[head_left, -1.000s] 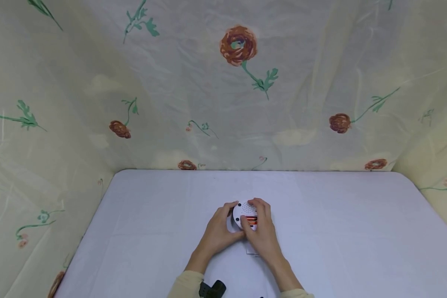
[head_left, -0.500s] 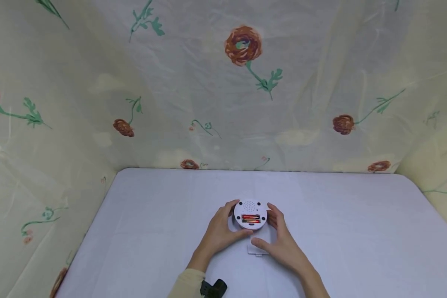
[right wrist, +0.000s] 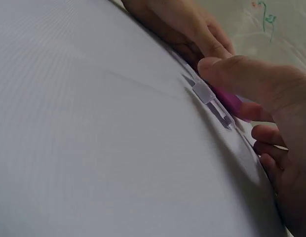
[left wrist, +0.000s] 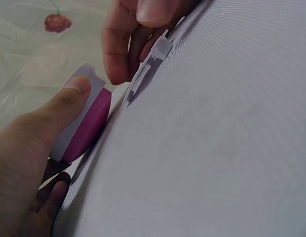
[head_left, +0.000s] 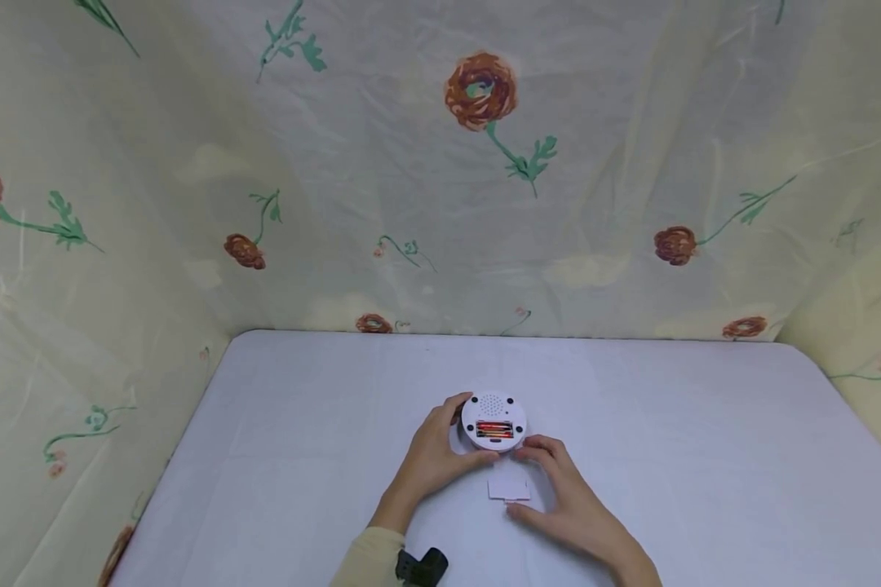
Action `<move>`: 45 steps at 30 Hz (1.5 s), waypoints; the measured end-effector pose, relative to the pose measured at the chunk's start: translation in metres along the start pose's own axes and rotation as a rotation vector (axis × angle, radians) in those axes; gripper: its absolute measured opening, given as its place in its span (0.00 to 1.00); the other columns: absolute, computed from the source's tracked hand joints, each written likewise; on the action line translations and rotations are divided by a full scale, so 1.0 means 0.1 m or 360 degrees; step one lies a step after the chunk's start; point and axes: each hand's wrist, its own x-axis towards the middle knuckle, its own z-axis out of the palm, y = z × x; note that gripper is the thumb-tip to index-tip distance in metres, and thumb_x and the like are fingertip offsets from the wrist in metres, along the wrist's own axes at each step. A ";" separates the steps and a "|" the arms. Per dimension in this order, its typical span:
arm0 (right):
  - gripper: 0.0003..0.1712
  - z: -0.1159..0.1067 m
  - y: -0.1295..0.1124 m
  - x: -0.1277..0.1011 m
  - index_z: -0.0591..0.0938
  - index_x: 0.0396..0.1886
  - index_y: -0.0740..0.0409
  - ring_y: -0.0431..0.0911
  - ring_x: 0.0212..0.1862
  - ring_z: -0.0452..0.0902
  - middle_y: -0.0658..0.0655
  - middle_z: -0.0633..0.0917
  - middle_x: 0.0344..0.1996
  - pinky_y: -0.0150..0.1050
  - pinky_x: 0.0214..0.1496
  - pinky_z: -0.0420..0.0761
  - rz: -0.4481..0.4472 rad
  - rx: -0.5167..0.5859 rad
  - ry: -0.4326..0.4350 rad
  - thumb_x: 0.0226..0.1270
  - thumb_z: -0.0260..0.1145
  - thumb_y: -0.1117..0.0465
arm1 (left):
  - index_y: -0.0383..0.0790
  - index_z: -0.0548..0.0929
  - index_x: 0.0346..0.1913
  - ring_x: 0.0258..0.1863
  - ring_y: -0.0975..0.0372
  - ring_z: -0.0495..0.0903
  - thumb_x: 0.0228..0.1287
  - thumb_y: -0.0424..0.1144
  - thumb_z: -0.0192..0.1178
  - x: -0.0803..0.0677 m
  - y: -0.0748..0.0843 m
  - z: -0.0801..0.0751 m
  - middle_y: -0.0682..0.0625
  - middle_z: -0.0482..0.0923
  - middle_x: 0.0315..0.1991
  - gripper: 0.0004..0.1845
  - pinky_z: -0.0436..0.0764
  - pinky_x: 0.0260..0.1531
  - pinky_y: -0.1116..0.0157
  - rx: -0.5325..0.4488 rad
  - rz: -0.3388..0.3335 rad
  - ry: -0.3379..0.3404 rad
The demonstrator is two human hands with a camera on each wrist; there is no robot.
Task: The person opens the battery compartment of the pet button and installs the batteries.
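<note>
White round device (head_left: 493, 423) (batteries showing) held by left hand (head_left: 433, 456); right hand (head_left: 561, 497) pinches the cover (head_left: 509, 488) mid-table.

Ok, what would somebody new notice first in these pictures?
Probably the round white device at the middle of the white table, its open bay showing red batteries. The left hand grips its side, and the right hand pinches the loose white cover just in front of it.
</note>
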 end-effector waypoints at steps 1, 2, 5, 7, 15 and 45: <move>0.33 0.01 0.00 0.00 0.76 0.53 0.50 0.48 0.64 0.62 0.53 0.67 0.61 0.11 0.63 0.45 -0.0012 -0.0032 -0.0005 0.47 0.77 0.48 | 0.53 0.61 0.69 0.58 0.63 0.73 0.42 0.65 0.69 0.00 0.00 0.00 0.52 0.72 0.60 0.50 0.76 0.57 0.64 -0.0001 0.0003 0.0001; 0.31 0.02 0.01 0.00 0.77 0.52 0.50 0.49 0.64 0.63 0.53 0.68 0.60 0.12 0.63 0.45 -0.0036 -0.0058 -0.0001 0.46 0.77 0.50 | 0.53 0.61 0.69 0.58 0.63 0.73 0.42 0.65 0.69 -0.01 0.00 0.00 0.52 0.72 0.60 0.50 0.76 0.57 0.64 0.0000 0.0004 0.0003; 0.27 0.04 0.01 0.00 0.79 0.47 0.49 0.52 0.63 0.64 0.55 0.70 0.58 0.13 0.64 0.45 -0.0122 -0.0129 0.0042 0.45 0.77 0.55 | 0.53 0.61 0.69 0.56 0.63 0.73 0.42 0.66 0.68 -0.01 0.00 -0.01 0.53 0.73 0.59 0.51 0.76 0.56 0.63 0.0003 0.0009 0.0007; 0.24 0.05 0.00 0.00 0.79 0.44 0.49 0.53 0.61 0.65 0.57 0.72 0.56 0.13 0.64 0.46 -0.0184 -0.0154 0.0091 0.44 0.77 0.59 | 0.53 0.61 0.69 0.55 0.63 0.73 0.42 0.66 0.68 -0.01 0.00 -0.01 0.53 0.73 0.58 0.50 0.76 0.55 0.63 0.0009 0.0014 0.0010; 0.20 0.07 -0.01 0.01 0.79 0.37 0.47 0.54 0.60 0.65 0.58 0.74 0.54 0.15 0.65 0.48 -0.0255 -0.0138 0.0160 0.43 0.77 0.63 | 0.52 0.62 0.69 0.56 0.62 0.74 0.42 0.62 0.71 -0.01 0.00 0.00 0.52 0.73 0.58 0.50 0.77 0.56 0.62 0.0007 0.0009 0.0024; 0.22 -0.02 0.04 0.03 0.76 0.37 0.46 0.43 0.51 0.75 0.50 0.79 0.46 0.15 0.59 0.61 -0.0224 0.0023 0.0140 0.44 0.76 0.66 | 0.50 0.61 0.69 0.58 0.61 0.73 0.42 0.63 0.70 0.00 0.02 0.00 0.51 0.72 0.60 0.51 0.76 0.58 0.63 -0.0010 0.0002 0.0004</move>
